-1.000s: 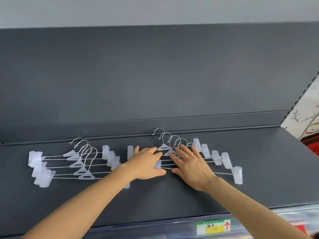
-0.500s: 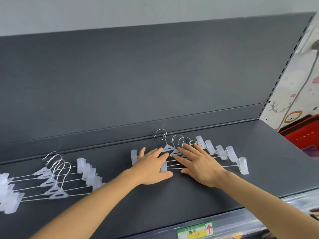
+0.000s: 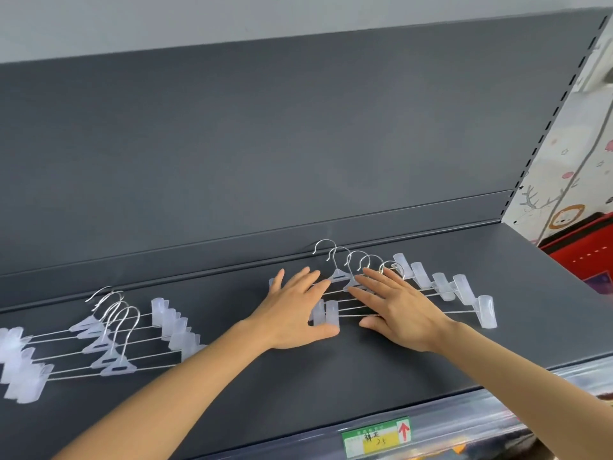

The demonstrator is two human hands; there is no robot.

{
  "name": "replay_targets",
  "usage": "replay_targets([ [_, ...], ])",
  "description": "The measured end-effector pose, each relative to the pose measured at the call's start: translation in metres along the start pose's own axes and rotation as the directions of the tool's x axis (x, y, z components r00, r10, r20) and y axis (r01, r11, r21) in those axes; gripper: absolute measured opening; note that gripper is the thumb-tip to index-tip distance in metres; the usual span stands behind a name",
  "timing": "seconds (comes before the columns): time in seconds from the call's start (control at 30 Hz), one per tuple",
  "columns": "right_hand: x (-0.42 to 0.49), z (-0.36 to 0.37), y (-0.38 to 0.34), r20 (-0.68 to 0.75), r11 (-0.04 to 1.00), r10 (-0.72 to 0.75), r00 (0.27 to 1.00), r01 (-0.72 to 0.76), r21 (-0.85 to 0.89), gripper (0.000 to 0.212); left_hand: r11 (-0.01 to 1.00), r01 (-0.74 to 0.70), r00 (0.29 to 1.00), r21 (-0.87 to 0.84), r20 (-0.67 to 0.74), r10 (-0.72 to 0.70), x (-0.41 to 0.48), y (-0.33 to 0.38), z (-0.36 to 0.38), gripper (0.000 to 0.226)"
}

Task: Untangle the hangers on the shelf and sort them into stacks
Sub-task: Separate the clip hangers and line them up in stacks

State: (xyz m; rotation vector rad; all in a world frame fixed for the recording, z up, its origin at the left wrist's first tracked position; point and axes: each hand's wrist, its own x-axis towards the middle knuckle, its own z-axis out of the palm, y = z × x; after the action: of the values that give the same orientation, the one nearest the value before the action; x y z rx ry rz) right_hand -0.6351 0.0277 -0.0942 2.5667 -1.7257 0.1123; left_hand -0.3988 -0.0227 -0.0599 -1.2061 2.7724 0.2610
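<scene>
Two fanned groups of clear plastic clip hangers with metal hooks lie on a dark grey shelf (image 3: 331, 386). The right group (image 3: 444, 287) sits mid-shelf with its hooks pointing at the back panel. My left hand (image 3: 295, 313) lies flat over that group's left clips, fingers straight and thumb by a clip. Over the wires near the hooks, my right hand (image 3: 398, 310) lies flat with spread fingers. The left group (image 3: 109, 343) lies apart at the far left, with no hand on it.
The grey back panel (image 3: 298, 144) rises behind the shelf. Along the front edge runs a clear price rail with a green and yellow label (image 3: 376, 439). Past the shelf's right end are a patterned wall and a red item (image 3: 583, 250).
The view has swung right, so the left group now sits near the frame's left edge. Both hands stay flat on the right group, which has barely moved.
</scene>
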Motion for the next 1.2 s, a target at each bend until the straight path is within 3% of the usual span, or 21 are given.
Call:
replay_targets([
  [0.17, 0.021, -0.011, -0.042, -0.038, 0.995, -0.037, 0.999, 0.04, 0.091, 0.07, 0.999, 0.032, 0.998, 0.043, -0.057, -0.029, -0.049, -0.039, -0.008, 0.088],
  [0.37, 0.066, -0.028, -0.125, -0.109, 0.967, -0.093, 0.99, 0.116, 0.227, 0.074, 0.984, 0.178, 0.978, -0.009, -0.112, -0.178, -0.127, -0.101, -0.01, 0.088],
  [0.5, 0.098, -0.029, -0.185, -0.08, 0.95, -0.156, 0.985, 0.172, 0.262, 0.068, 0.959, 0.284, 0.949, -0.016, -0.134, -0.284, -0.178, -0.148, -0.012, 0.092],
  [0.73, 0.143, -0.015, -0.257, -0.055, 0.932, -0.31, 0.949, 0.315, 0.177, 0.079, 0.91, 0.413, 0.911, -0.04, 0.007, -0.413, -0.224, -0.221, -0.009, 0.12],
  [0.9, 0.162, 0.002, -0.28, -0.113, 0.921, -0.389, 0.914, 0.389, -0.026, 0.054, 0.888, 0.455, 0.887, -0.061, 0.112, -0.447, -0.226, -0.248, -0.01, 0.127],
  [1.1, 0.168, 0.016, -0.283, -0.171, 0.904, -0.427, 0.888, 0.415, -0.102, 0.054, 0.887, 0.443, 0.891, -0.131, 0.169, -0.42, -0.221, -0.256, -0.01, 0.122],
  [1.2, 0.166, 0.02, -0.279, -0.16, 0.903, -0.43, 0.889, 0.419, -0.097, 0.049, 0.893, 0.43, 0.9, -0.135, 0.14, -0.413, -0.217, -0.252, -0.011, 0.107],
])
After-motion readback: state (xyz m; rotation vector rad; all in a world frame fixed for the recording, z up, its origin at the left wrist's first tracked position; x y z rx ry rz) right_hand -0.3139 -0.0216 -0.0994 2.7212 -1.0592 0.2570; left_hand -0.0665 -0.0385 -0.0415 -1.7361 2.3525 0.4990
